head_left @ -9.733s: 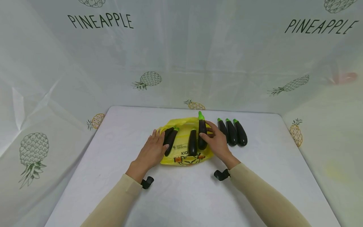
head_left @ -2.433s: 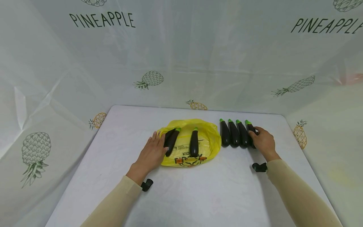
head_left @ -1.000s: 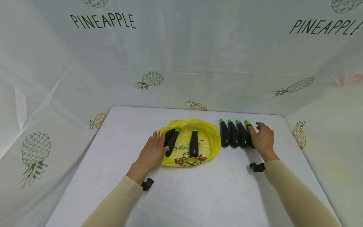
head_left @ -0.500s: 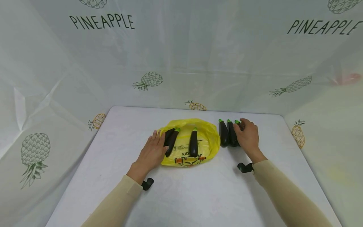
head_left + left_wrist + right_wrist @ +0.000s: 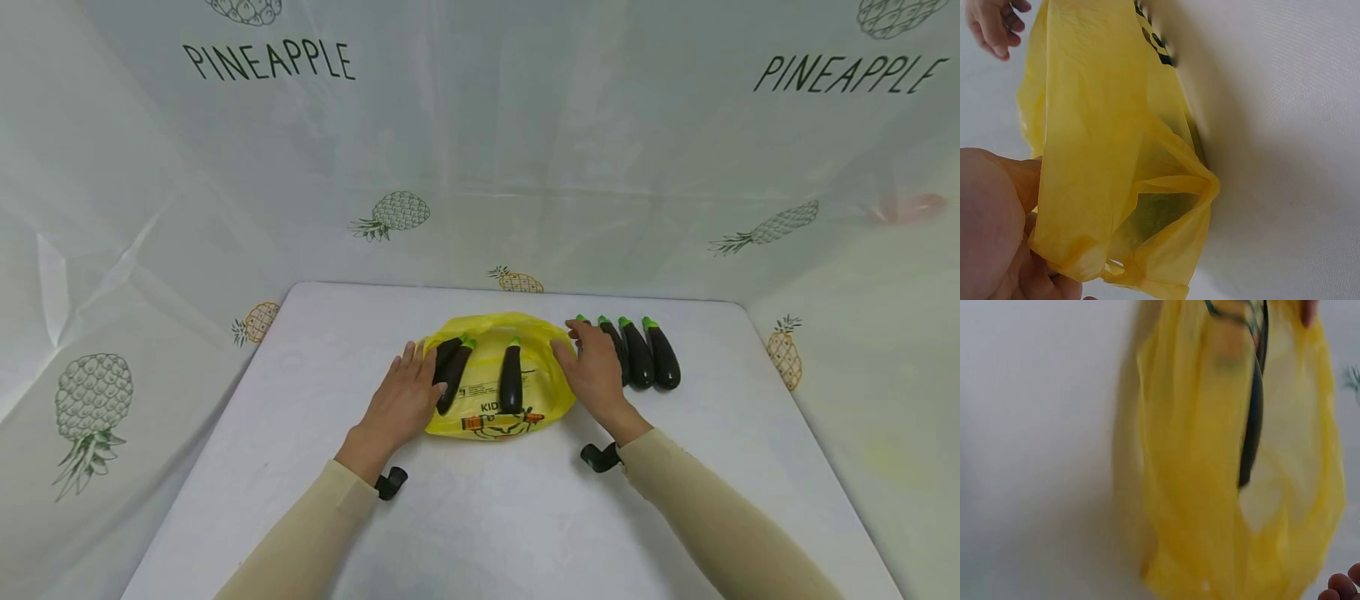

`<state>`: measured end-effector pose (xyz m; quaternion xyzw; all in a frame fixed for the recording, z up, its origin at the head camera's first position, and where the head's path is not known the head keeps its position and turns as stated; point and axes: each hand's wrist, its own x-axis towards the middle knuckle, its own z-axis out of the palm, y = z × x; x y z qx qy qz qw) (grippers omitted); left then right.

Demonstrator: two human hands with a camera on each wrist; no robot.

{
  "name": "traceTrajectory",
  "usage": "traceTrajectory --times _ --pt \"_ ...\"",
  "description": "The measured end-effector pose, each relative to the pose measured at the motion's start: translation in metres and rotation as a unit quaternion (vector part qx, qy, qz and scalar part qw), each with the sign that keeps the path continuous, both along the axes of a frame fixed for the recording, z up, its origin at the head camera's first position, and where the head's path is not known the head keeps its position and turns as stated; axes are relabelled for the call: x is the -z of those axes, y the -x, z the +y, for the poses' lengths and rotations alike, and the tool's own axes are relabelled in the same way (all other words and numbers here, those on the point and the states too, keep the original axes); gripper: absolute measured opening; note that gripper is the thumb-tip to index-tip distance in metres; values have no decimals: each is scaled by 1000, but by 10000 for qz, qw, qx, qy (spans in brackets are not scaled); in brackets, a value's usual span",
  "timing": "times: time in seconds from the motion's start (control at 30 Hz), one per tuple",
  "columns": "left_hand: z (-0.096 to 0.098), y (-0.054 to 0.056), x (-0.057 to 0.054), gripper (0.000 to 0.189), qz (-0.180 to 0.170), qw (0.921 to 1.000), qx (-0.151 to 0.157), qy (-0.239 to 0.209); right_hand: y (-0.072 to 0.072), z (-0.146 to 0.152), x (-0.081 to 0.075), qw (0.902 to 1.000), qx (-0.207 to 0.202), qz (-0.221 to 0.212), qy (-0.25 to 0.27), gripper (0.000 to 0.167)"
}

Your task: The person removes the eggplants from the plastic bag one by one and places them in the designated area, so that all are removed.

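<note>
Bag (image 5: 546,390), thin and floppy, sits on the counter (image 5: 480,517), its left rim pinched by the left hand (image 5: 403,398). Three glossy eggplants (image 5: 511,380) inside look firm, slippery, best held mid-body. The empty right hand (image 5: 596,368), fingers loose, hovers near the right rim; the nearside offers room.

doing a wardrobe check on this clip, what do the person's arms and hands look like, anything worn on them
The left sleeve and right sleeve are plain beige and long. The left hand and right hand wear no gloves. A small black device juts out at each wrist.
</note>
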<state>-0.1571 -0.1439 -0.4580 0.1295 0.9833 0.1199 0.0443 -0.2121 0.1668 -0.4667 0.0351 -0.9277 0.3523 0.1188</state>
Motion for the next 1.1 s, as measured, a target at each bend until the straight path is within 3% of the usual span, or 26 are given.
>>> traceTrajectory --times 0.5,0.83,1.1 --pt "0 -1 1 67 63 9999 32 -81 -12 -53 18 9935 -799 -800 -154 59" --pt "2 -3 -2 67 110 9996 104 -229 -7 -60 31 9906 -711 -1129 -306 67" --pt "3 -3 -2 68 164 9996 98 -219 -5 -65 34 9867 -711 -1429 -315 77"
